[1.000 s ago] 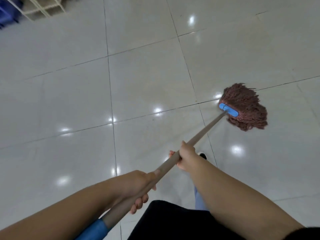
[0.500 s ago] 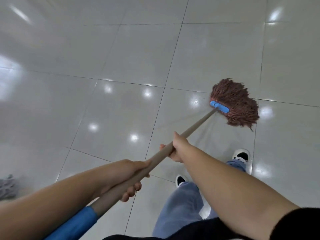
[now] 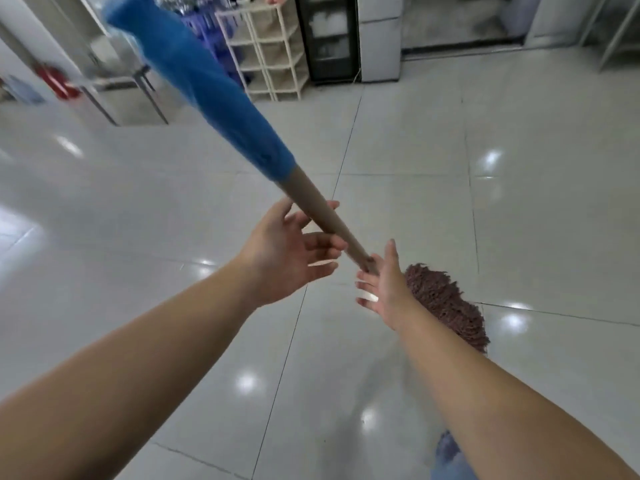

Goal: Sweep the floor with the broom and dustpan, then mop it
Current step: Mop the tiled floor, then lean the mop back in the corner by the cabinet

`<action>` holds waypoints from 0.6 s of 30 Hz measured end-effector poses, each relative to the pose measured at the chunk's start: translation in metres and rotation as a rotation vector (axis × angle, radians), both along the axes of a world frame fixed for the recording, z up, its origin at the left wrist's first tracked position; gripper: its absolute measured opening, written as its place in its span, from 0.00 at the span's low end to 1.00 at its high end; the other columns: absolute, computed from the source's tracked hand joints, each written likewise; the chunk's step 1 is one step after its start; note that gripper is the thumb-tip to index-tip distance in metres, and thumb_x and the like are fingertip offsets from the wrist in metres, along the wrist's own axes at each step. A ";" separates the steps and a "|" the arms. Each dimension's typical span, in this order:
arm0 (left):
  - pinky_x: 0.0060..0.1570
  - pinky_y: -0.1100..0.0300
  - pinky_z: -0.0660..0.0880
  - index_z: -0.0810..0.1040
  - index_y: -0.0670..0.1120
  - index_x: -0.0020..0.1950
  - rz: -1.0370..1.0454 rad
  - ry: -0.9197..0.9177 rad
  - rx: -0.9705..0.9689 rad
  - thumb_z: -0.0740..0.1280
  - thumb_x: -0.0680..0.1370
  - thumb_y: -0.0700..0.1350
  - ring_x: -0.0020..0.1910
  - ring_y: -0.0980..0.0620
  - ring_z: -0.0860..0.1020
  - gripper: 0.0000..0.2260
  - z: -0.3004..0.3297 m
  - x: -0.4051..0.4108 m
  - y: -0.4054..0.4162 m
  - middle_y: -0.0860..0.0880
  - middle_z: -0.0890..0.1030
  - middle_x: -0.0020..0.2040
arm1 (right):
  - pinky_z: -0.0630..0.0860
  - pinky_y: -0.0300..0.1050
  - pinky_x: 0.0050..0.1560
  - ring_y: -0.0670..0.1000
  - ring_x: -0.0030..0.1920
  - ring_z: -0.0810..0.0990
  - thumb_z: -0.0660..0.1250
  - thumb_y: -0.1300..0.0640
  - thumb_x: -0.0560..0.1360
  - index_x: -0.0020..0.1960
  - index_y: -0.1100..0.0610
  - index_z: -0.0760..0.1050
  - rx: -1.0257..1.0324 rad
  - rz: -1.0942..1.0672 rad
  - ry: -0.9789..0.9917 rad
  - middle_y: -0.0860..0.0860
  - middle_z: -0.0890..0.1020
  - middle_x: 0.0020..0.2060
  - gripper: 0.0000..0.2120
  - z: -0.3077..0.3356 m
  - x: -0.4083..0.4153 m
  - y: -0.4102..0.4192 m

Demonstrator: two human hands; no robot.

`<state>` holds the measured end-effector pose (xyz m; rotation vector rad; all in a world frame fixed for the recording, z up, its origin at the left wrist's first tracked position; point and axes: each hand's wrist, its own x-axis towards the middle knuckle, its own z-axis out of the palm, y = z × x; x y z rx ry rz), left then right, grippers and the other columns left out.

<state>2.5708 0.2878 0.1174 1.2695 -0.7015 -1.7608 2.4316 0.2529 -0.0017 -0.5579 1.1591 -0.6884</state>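
Note:
The mop stands nearly upright in front of me. Its tan handle (image 3: 322,216) with a blue grip sleeve (image 3: 204,81) leans toward the upper left, and its brown string head (image 3: 446,303) rests on the glossy tiled floor (image 3: 554,220), partly hidden by my right arm. My left hand (image 3: 287,258) is spread beside the handle, fingers straight, thumb and fingertips near the shaft without curling round it. My right hand (image 3: 384,289) is lower down, fingers straight, its fingertips touching the shaft near the mop head.
A white cube shelf (image 3: 270,53), a black cabinet (image 3: 329,36) and a grey unit (image 3: 379,39) stand along the far wall. A metal table frame (image 3: 138,84) and a red object (image 3: 57,83) are at the far left. My jeans leg (image 3: 450,459) shows at the bottom.
Both hands have let go of the handle and spread their fingers. The mop has swung from a low slant to nearly upright, and my view has lifted toward the far wall.

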 end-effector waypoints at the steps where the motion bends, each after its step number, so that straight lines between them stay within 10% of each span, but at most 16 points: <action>1: 0.38 0.56 0.73 0.78 0.49 0.57 -0.011 -0.033 -0.041 0.48 0.79 0.60 0.35 0.49 0.74 0.24 0.004 -0.015 -0.020 0.44 0.78 0.33 | 0.67 0.52 0.60 0.53 0.67 0.69 0.39 0.34 0.77 0.76 0.51 0.55 -0.043 0.012 -0.014 0.57 0.69 0.69 0.34 0.006 -0.013 -0.014; 6: 0.38 0.57 0.66 0.72 0.48 0.65 -0.071 -0.226 -0.210 0.41 0.78 0.63 0.33 0.52 0.68 0.31 0.021 -0.094 -0.118 0.47 0.75 0.30 | 0.60 0.54 0.68 0.51 0.71 0.65 0.36 0.36 0.77 0.77 0.52 0.52 -0.216 0.087 0.026 0.55 0.67 0.71 0.34 0.035 -0.083 -0.089; 10: 0.38 0.58 0.66 0.68 0.46 0.68 -0.092 -0.365 -0.310 0.40 0.79 0.62 0.32 0.54 0.69 0.31 0.021 -0.141 -0.182 0.49 0.77 0.28 | 0.65 0.49 0.61 0.53 0.59 0.71 0.38 0.38 0.78 0.73 0.51 0.61 -0.383 0.134 0.139 0.53 0.74 0.51 0.31 0.067 -0.132 -0.145; 18: 0.44 0.57 0.65 0.70 0.59 0.62 -0.148 -0.374 -0.371 0.38 0.79 0.62 0.39 0.56 0.72 0.25 0.001 -0.169 -0.267 0.55 0.78 0.30 | 0.69 0.37 0.45 0.32 0.37 0.75 0.46 0.38 0.71 0.40 0.45 0.76 -0.724 0.043 0.264 0.35 0.78 0.30 0.22 0.107 -0.164 -0.222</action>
